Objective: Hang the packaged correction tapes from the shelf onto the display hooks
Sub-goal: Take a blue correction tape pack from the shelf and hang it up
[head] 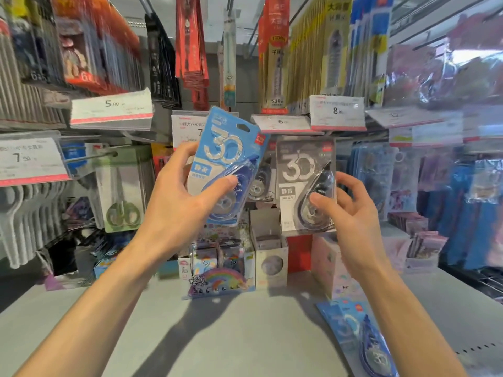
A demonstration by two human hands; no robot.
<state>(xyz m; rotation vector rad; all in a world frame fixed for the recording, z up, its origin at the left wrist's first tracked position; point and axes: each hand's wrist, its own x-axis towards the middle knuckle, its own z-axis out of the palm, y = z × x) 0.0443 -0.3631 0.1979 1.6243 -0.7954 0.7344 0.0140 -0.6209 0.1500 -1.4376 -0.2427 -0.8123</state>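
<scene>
**Two correction tapes up in the air, one pack waiting on the shelf**

So, starting closest: down at about 5 o'clock a blue packaged correction tape lies flat on the grey shelf, not yet picked up. It may be more than one pack stacked, too blurry to say.

Moving up and out, the left hand at roughly 10 o'clock of centre grips a blue pack, thumb curled over the front blister, fingers behind. The pack is tilted, with its hang hole up at the top right. The right hand at around 3 o'clock has its thumb pressed on the blister of a grey pack, fingers curled near the right edge. That pack is upright. I honestly can't tell if its top is already on a hook or just held in front of the ones hanging behind.

Farther back: cartoon display boxes at the rear of the shelf, scissors hanging at 9 o'clock, price tags above, and rows of carded pens up top.

My read: mid-hang. The next move likely needs the blue pack straightened so its hole lines up with a hook tip, then slid on.
</scene>
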